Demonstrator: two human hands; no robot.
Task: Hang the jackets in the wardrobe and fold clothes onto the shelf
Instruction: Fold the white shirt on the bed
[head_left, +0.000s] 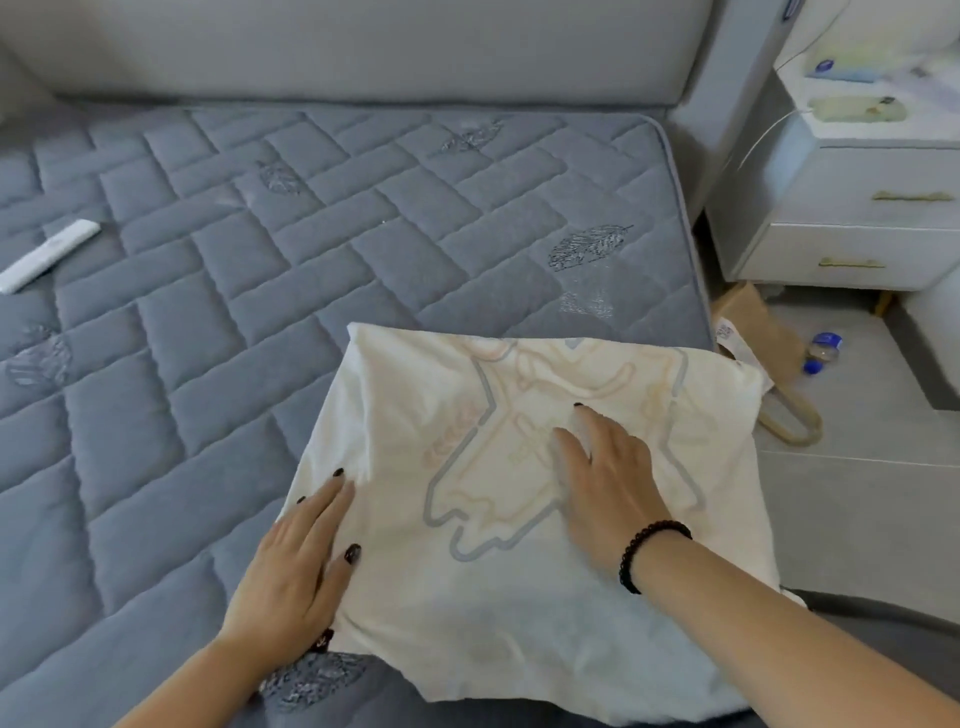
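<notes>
A cream-white T-shirt (457, 582) with a faint pastel print lies spread on the grey quilted mattress (234, 322), near its right front corner. My left hand (296, 566) rests flat on the shirt's left edge, fingers together and pointing away from me. On the middle of the print, my right hand (608, 483) presses palm down with the fingers slightly apart; a black bead bracelet circles that wrist. Neither hand grips the cloth. No jacket, wardrobe or shelf is in view.
A white remote (47, 254) lies at the mattress's left side. A grey padded headboard (363, 47) runs along the back. Right of the bed stand a white nightstand (852, 218) with drawers, a brown paper bag (763, 338) and a small blue-capped bottle (823, 353) on the tiled floor.
</notes>
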